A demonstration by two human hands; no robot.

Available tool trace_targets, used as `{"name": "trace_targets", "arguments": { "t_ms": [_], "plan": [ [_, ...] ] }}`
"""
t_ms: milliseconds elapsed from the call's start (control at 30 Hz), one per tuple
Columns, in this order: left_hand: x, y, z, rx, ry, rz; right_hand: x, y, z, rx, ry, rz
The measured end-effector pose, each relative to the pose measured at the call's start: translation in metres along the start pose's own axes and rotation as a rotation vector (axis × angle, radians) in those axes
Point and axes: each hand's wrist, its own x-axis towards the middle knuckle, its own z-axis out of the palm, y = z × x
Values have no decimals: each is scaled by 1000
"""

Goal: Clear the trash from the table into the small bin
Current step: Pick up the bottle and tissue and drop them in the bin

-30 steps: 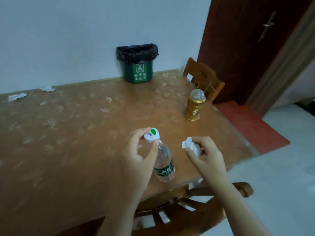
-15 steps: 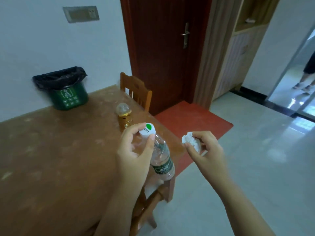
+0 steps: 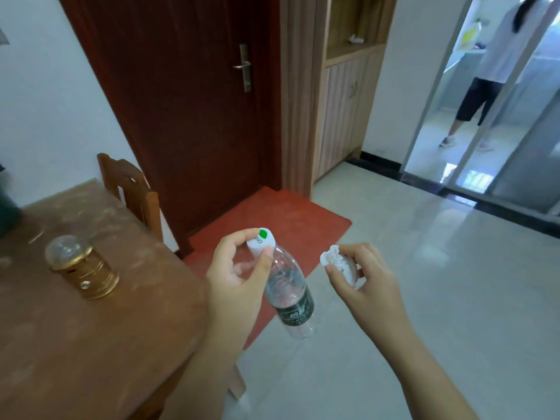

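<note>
Seemingly, bottle (image 3: pixel 288 287) beyond table (image 3: pixel 127 328) edge.

Both bare forearms reach forward from the bottom edge, held up side by side and apart. The left hand (image 3: pixel 236 277) curls its thumb and fingers round the cap (image 3: pixel 260 239) of a bottle (image 3: pixel 291 292); the right hand (image 3: pixel 366 286) pinches a crumpled tissue (image 3: pixel 339 265) in bent fingers

Only a dark sliver of the small bin (image 3: pixel 7 207) is shown, cut off by the left edge. The crumpled tissue (image 3: pixel 335 262) is partly hidden by the right hand (image 3: pixel 368 287). The print on the label (image 3: pixel 298 310) of the bottle (image 3: pixel 285 277) is too blurred to be read.
</note>
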Motion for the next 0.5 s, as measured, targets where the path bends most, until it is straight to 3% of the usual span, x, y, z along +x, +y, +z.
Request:
{"name": "trace_targets", "arguments": {
  "t_ms": [500],
  "plan": [
    [219, -87, 96, -36, 70, -70, 240, 82, 87, -72, -128, -35]
  ]
}}
